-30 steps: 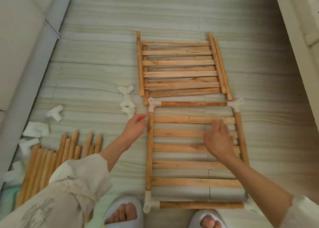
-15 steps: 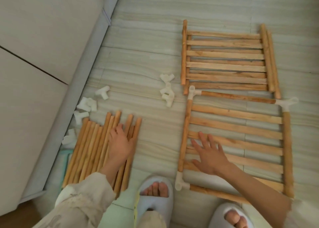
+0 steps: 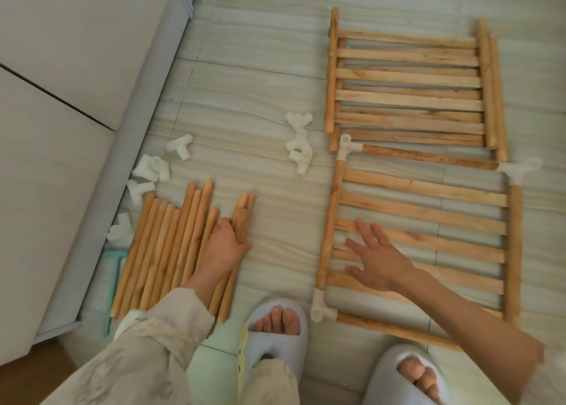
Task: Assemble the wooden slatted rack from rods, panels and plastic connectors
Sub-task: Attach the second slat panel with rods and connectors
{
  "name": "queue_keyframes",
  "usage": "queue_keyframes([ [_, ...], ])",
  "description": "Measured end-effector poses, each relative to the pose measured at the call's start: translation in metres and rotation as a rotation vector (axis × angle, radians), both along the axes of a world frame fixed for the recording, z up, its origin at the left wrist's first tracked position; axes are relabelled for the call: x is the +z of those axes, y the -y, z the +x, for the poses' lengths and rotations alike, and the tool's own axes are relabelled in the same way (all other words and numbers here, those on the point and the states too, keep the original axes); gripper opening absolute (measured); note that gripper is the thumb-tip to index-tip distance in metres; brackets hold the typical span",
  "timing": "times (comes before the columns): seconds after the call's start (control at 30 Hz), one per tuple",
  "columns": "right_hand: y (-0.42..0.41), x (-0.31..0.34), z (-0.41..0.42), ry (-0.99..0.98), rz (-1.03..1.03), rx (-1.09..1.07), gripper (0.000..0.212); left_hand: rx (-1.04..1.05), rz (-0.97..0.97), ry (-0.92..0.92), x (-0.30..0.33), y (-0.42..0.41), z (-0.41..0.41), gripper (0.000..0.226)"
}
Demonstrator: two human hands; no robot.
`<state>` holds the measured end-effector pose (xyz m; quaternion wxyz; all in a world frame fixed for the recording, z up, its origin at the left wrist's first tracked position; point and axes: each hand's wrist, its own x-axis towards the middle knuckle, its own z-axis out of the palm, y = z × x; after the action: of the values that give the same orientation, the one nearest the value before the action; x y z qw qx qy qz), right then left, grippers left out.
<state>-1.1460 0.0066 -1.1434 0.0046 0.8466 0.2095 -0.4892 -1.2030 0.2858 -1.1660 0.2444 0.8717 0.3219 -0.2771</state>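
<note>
Pale striped floor tiles (image 3: 254, 98), seen from above; grey cabinet base (image 3: 92, 190) runs along the left.

Left hand (image 3: 225, 245) lies on the right edge of the rod pile (image 3: 171, 245), fingers curled round one short rod (image 3: 242, 225) whose tip pokes out past the knuckles. The rest of the pile lies side by side, touching, ends toward the cabinet. A teal strip (image 3: 113, 282) shows under the pile's left edge.

Right hand (image 3: 378, 259) is flat with fingers spread, pressing on the slats of the near frame (image 3: 428, 233). That frame has three white corner connectors fitted: top left (image 3: 347, 147), top right (image 3: 520, 170), bottom left (image 3: 320, 308). The bottom right corner is hidden by the forearm.

Just beyond the frame, almost touching its top rod, sit stacked slat panels (image 3: 410, 89) with no connectors on them.

Loose connectors: one cluster (image 3: 298, 147) between the pile and the panels, near the frame's top left corner; another group (image 3: 153, 171) against the cabinet base, at the far end of the pile, with one (image 3: 121, 227) touching the pile's left side.

Two feet in pale slippers, left (image 3: 275, 334) and right (image 3: 407, 377), stand at the near edge, the left one between pile and frame. A beige sleeve (image 3: 147, 352) covers the left arm.
</note>
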Motion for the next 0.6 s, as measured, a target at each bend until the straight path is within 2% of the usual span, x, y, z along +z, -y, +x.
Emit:
queue_keyframes([
  [0.07, 0.001, 0.000, 0.000, -0.004, 0.010, -0.005, 0.063, -0.040, 0.007, -0.011, 0.000, 0.000, 0.001, 0.047],
  [0.2, 0.001, -0.001, 0.000, -0.012, 0.020, -0.020, 0.062, 0.008, -0.041, 0.033, 0.000, -0.006, 0.005, 0.042],
  [0.47, 0.003, -0.004, -0.001, -0.022, 0.044, -0.050, 0.061, 0.071, -0.052, 0.183, 0.004, -0.019, 0.005, 0.074],
  [0.53, 0.002, -0.004, -0.001, -0.024, 0.048, -0.055, 0.061, 0.035, 0.015, 0.212, 0.007, -0.020, 0.001, 0.074],
  [0.6, 0.002, -0.004, -0.001, -0.027, 0.046, -0.060, 0.061, -0.029, 0.120, 0.237, 0.007, -0.017, -0.003, 0.061],
])
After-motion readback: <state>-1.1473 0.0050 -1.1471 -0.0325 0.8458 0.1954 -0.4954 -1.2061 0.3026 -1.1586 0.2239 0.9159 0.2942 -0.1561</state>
